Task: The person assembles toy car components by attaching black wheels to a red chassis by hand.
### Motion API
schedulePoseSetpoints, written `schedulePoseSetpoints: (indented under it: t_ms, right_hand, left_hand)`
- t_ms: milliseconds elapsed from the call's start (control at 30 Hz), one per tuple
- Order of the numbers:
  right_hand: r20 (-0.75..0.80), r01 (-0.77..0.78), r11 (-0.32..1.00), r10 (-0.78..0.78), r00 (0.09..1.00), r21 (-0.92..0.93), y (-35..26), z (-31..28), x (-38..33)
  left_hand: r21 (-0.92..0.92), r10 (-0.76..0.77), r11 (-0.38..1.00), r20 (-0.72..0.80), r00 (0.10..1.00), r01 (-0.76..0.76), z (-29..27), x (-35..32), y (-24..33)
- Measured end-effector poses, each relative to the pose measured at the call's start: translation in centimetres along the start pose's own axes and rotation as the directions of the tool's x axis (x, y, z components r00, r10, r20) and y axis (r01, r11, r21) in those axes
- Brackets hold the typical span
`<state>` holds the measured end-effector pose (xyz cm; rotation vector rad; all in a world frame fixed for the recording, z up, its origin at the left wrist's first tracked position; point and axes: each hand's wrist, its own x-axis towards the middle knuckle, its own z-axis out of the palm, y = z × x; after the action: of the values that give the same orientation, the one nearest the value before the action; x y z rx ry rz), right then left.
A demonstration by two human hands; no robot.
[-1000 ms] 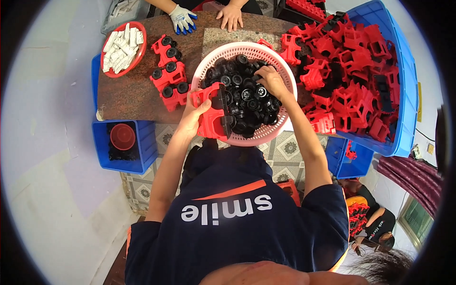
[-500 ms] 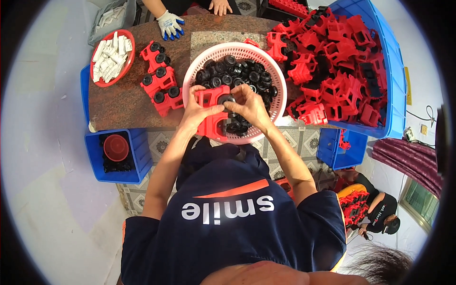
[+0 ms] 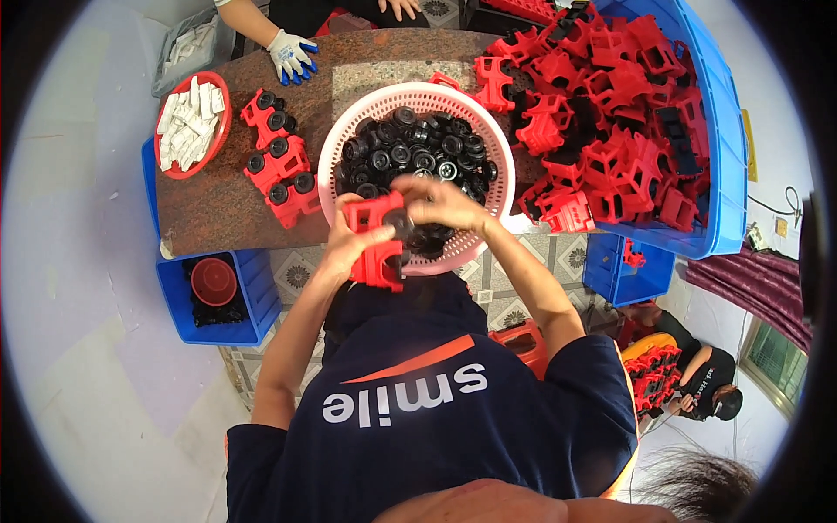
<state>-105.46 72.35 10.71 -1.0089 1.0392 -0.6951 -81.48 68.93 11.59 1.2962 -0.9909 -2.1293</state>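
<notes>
My left hand [image 3: 347, 246] is closed around a red plastic toy truck body [image 3: 377, 266], its thumb lying across toward a black wheel on the body's right side. My right hand [image 3: 449, 207] is just right of that wheel, somewhat blurred, its fingers apart and nothing visible between them. Whether a fingertip touches the wheel is unclear. Beneath both hands stands a pink perforated basket [image 3: 503, 179] filled with loose black wheels [image 3: 399, 155]. To the left on the table lies a row of red truck bodies [image 3: 281, 159] fitted with black wheels.
A blue crate [image 3: 722, 174] heaped with red truck bodies [image 3: 623, 161] stands right. At left on the stone table [image 3: 196, 205] sits a red bowl [image 3: 228, 113] of white pieces. A co-worker's gloved hand [image 3: 292, 57] rests at the far edge. A blue bin [image 3: 257, 292] stands lower left.
The truck body has come slightly down and left with my left hand. My right hand's fingers have loosened from the wheel they were pressing.
</notes>
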Motion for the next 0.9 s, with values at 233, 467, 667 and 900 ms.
schedulePoseSetpoints:
  t_ms: [233, 467, 667, 900]
  right_hand:
    - [-0.538, -0.487, 0.242, -0.501, 0.678, -0.839, 11.0, -7.1, 5.2]
    - [-0.728, 0.003, 0.959, -0.218, 0.650, -0.284, 1.3, -2.2, 1.6]
    - [-0.520, 0.140, 0.990, -0.126, 0.845, -0.012, -3.1, 5.0, -0.4]
    - [-0.436, -0.019, 0.968, 0.129, 0.891, 0.248, -3.1, 7.5, -0.6]
  left_hand:
    - [-0.264, 0.106, 0.939, -0.386, 0.916, -0.220, 0.4, 2.9, 2.2]
    - [-0.237, 0.155, 0.934, -0.402, 0.903, -0.266, -0.2, 4.1, 2.8]
    - [-0.214, 0.199, 0.937, -0.329, 0.923, -0.278, 0.5, 4.6, 3.3]
    - [-0.242, 0.196, 0.951, -0.018, 0.980, -0.194, -2.4, 4.7, 2.7]
